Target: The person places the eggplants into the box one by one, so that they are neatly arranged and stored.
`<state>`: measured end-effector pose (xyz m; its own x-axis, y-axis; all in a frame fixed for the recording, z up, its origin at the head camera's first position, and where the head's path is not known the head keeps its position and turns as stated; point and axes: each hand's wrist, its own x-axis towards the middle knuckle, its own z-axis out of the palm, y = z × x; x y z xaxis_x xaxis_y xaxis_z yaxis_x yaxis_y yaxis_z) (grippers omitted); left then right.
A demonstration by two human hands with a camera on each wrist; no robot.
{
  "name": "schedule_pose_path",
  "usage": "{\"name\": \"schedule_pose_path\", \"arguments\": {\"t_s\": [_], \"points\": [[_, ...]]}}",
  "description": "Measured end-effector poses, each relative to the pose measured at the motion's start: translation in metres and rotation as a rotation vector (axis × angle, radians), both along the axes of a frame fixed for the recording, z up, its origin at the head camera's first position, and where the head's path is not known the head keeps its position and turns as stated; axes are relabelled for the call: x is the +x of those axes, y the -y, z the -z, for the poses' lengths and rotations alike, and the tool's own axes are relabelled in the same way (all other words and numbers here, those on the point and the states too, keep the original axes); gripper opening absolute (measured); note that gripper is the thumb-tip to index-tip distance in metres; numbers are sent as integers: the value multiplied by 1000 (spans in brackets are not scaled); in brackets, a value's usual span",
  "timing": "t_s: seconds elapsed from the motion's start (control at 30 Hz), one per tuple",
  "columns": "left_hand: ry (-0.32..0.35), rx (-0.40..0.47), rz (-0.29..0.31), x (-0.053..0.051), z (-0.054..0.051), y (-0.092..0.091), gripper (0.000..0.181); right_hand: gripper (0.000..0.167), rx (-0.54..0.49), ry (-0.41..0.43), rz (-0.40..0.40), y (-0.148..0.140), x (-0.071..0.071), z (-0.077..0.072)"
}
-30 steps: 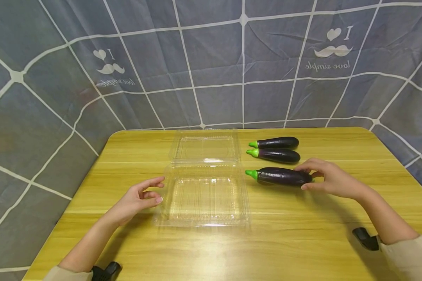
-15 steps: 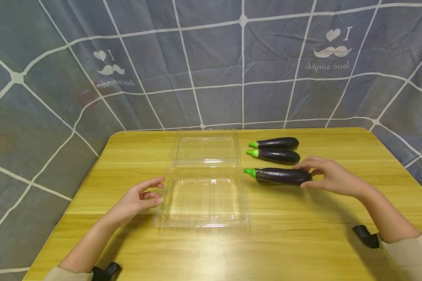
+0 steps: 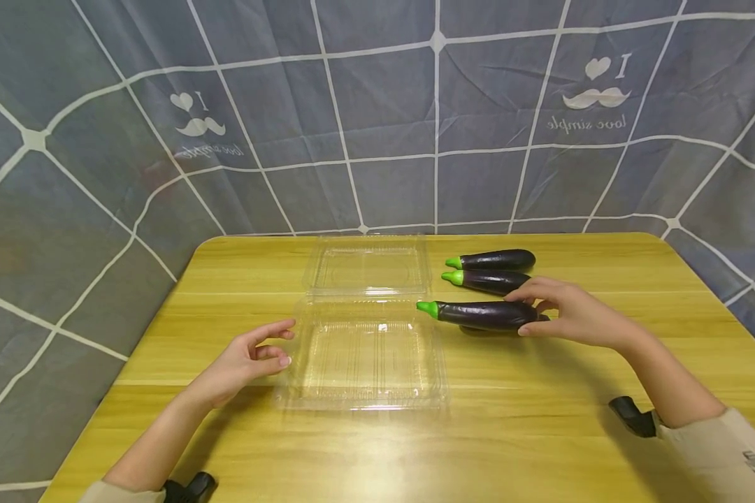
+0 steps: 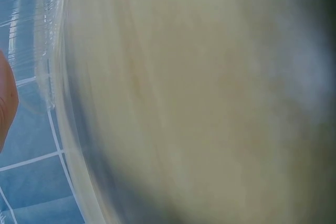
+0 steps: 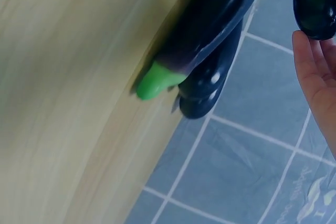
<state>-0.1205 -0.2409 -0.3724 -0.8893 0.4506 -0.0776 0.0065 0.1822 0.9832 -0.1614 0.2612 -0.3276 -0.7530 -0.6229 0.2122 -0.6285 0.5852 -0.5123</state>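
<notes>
Eggplant (image 3: 481, 316): glossy, dark purple, green-stemmed.

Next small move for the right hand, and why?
Probably move the held eggplant further left, over the clear container base. The right hand grips its right end, its green stem points left and overlaps the base's right edge in the head view, and the lid lies folded back.

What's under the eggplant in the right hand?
Another eggplant lies there on the table; the right wrist view shows its green stem. From the head view, the held eggplant and right hand hide almost all of it, except a dark edge.
</notes>
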Motion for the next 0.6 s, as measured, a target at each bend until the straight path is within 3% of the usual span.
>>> {"name": "schedule_pose_path", "arguments": {"t_s": [0.6], "points": [[1, 12, 0, 0, 0, 0, 66, 39, -88, -38, -144, 51, -21, -1]]}}
